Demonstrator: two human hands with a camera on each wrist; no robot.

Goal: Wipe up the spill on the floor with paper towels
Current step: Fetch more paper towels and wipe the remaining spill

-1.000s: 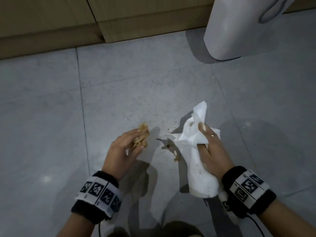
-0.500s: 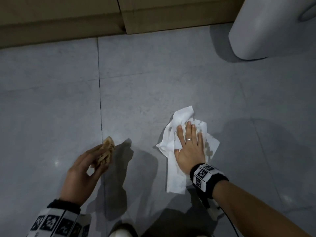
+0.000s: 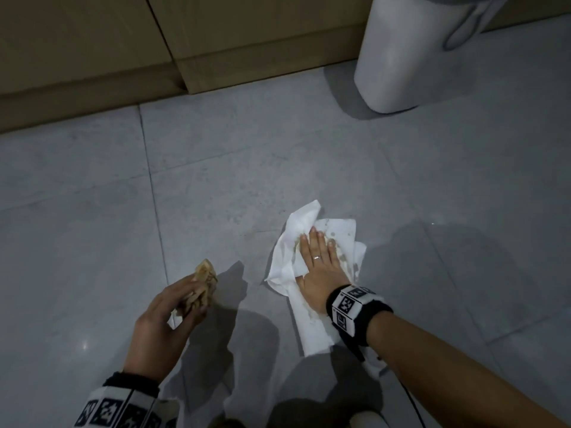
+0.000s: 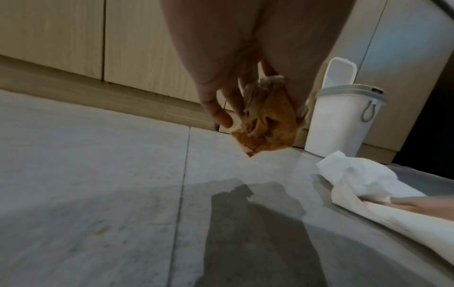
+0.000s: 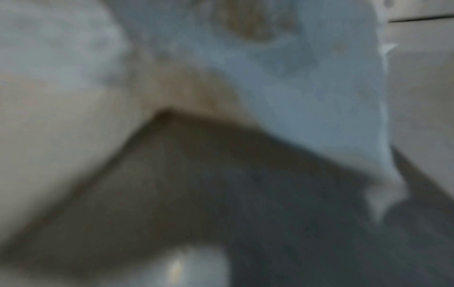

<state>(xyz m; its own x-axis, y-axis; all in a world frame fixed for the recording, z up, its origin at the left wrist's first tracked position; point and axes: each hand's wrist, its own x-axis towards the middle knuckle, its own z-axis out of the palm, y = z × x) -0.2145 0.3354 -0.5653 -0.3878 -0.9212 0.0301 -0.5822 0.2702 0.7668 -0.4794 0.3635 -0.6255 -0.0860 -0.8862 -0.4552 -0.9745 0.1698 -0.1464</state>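
A white paper towel [image 3: 285, 257] lies spread on the grey floor tile, with brown stains near its right side. My right hand [image 3: 318, 261] presses flat on it, fingers straight. The towel [image 4: 363, 180] also shows at the right of the left wrist view, with fingertips [image 4: 415, 203] of my right hand on it. My left hand [image 3: 173, 307] hovers above the floor to the left and grips a crumpled, brown-soaked paper towel wad [image 3: 205, 281]. That wad [image 4: 267, 128] hangs between thumb and fingers. The right wrist view is blurred, showing only stained towel [image 5: 307, 81]. Any spill lies hidden under the towel.
A white waste bin [image 3: 411, 54] with an open lid [image 4: 340, 73] stands at the far right against beige wooden cabinets [image 3: 123, 41]. Grey floor tiles [image 3: 77, 227] with grout lines spread all around. Shadows of my arms fall on the floor near me.
My right hand brought the white towel down onto the floor and flattened on it; brown stains now show through. My left hand moved left and back with the soiled wad.
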